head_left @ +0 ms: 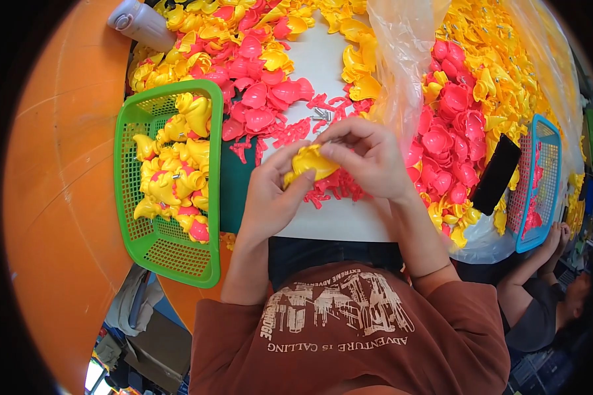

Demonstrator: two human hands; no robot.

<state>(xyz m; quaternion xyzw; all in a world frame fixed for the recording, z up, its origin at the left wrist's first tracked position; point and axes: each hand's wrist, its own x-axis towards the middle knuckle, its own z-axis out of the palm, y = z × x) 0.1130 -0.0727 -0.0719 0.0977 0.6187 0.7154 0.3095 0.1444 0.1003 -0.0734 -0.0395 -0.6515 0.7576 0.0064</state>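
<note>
My left hand [270, 197] is closed around a yellow plastic shell piece [313, 161], holding it above the white table. The thumb of my right hand [375, 161] presses on the same piece, with its fingers curled over the far edge. Something small and dark shows by my right fingertips, too little to make out. Just beyond my hands lie small metal pins [321, 117] in a loose cluster. Around them are thin pink branching parts [291, 133], and more of these lie under my hands.
On the left, a green basket [215, 131] holds yellow-and-pink assembled figures [174, 184]. Pink cups [257, 99] and yellow shells [359, 62] are heaped beyond. To the right are clear plastic sheeting [402, 59], a black phone [497, 174] and a blue basket [557, 184] near another person [540, 303]. A pale bottle [145, 26] lies far left.
</note>
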